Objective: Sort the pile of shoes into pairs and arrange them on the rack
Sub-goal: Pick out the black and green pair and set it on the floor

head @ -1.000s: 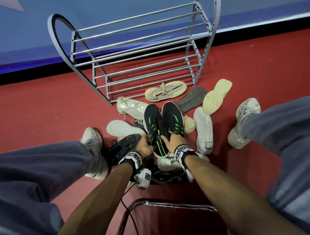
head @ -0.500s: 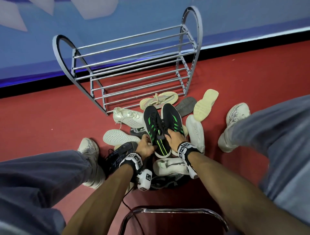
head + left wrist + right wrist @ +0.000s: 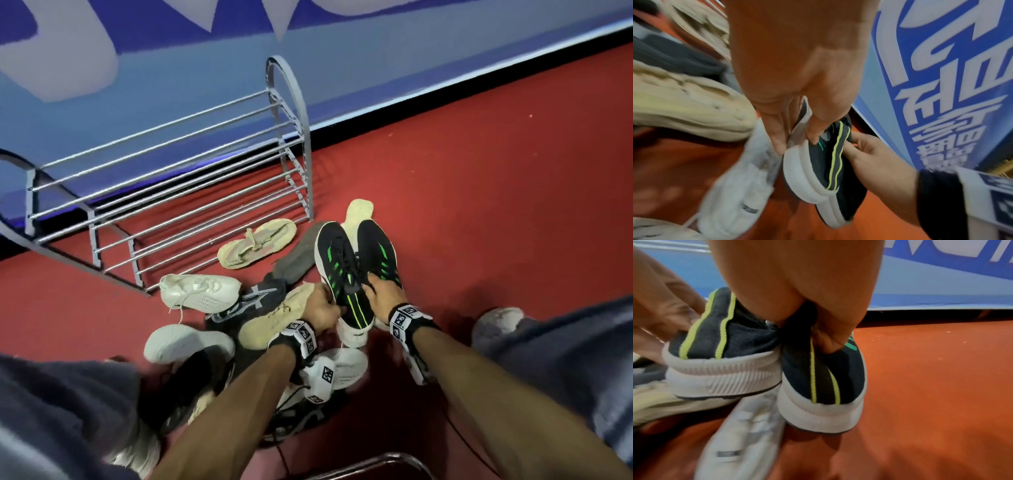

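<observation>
two black shoes with green stripes are held side by side, toes pointing away from the person, above the right edge of the pile. left black shoe point(image 3: 337, 274) is gripped at the heel collar by the left hand point(image 3: 320, 310); in the left wrist view its thumb and fingers point(image 3: 777, 138) pinch the white sole rim at the heel. right black shoe point(image 3: 378, 251) is held by the right hand point(image 3: 383, 294), whose fingers curl into the heel opening in the right wrist view, thumb point(image 3: 830, 340) pressed against the outer side. both heels show yellow-green vertical piping over a ribbed white sole, and the two heels touch each other. shoe rack point(image 3: 171, 171), grey metal with arched ends and bar shelves, stands on the red floor point(image 3: 479, 205) against a blue wall panel; no shoes lie on its bars. remaining pile lies between the rack and the person: a beige knit shoe point(image 3: 257, 245) nearest the rack, a white laced shoe point(image 3: 200, 291) to its left, a grey sole point(image 3: 301, 253) turned upward, a pale yellow sole point(image 3: 359, 210) behind the held pair, and a white sole point(image 3: 185, 344) closest to the left knee. further shoes lie under the forearms, blurred. each wrist carries a band with black-and-white markers.
</observation>
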Available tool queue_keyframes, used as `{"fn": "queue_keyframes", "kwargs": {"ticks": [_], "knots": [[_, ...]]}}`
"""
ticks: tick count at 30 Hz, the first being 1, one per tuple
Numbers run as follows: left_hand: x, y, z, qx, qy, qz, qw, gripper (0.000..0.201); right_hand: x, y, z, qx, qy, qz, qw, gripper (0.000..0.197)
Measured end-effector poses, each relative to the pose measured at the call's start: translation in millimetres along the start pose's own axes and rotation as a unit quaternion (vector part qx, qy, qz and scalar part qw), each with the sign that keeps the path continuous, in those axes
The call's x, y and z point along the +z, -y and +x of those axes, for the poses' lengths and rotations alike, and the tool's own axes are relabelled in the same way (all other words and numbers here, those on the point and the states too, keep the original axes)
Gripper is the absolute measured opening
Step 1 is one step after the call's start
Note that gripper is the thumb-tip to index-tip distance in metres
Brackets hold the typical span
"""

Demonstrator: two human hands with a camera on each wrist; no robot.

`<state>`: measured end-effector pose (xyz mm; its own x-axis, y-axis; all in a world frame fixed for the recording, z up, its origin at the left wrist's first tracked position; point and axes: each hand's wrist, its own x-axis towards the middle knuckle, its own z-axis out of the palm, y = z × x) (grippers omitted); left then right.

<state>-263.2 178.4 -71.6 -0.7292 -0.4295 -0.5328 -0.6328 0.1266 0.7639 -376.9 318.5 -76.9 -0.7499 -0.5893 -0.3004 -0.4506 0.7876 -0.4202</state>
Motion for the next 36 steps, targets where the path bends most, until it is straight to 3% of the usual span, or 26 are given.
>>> {"fn": "queue_keyframes", "kwargs": {"ticks": [6, 8, 10, 16, 18, 21, 26, 29, 36], "knots": [[94.4, -25.3, 78.2, -0.011, 0.052, -0.035, 0.998, 0.035, -56.2, -88.9, 54.0, 0.013, 0.026, -0.070, 0.997, 0.029], [142.1, 12.1, 145.1, -0.032, 0.046, -0.064, 0.996, 0.054, -70.0, -108.5, 75.2, 0.017, 0.028, -0.091, 0.995, 0.027], [182.8, 34.3, 197.5, -0.071, 0.036, -0.077, 0.994, 0.059, -77.0, -127.9, 96.2, 0.021, 0.038, -0.105, 0.994, 0.028], [199.5, -24.4, 205.2, -0.079, 0.043, -0.096, 0.991, 0.049, -71.5, -175.9, 136.5, 0.055, 0.033, -0.104, 0.993, 0.026], [204.9, -20.2, 218.6, -0.075, 0.055, -0.065, 0.993, 0.053, -64.2, -187.8, 145.8, 0.062, 0.032, -0.098, 0.993, 0.024], [191.3, -52.4, 200.5, -0.055, 0.060, -0.011, 0.997, 0.062, -55.2, -198.5, 155.9, 0.068, 0.033, -0.081, 0.994, 0.023], [187.5, -68.8, 198.6, -0.030, 0.034, 0.144, 0.988, 0.047, -40.9, -205.1, 171.2, 0.081, 0.042, -0.056, 0.994, 0.022], [194.0, -71.8, 199.0, -0.023, 0.032, 0.163, 0.986, 0.038, -36.0, -210.8, 176.9, 0.071, 0.057, -0.055, 0.994, 0.018], [213.5, -98.0, 210.8, -0.012, -0.030, 0.183, 0.983, 0.041, -49.6, -219.7, 192.1, 0.068, -0.048, -0.070, 0.994, 0.021]]}}
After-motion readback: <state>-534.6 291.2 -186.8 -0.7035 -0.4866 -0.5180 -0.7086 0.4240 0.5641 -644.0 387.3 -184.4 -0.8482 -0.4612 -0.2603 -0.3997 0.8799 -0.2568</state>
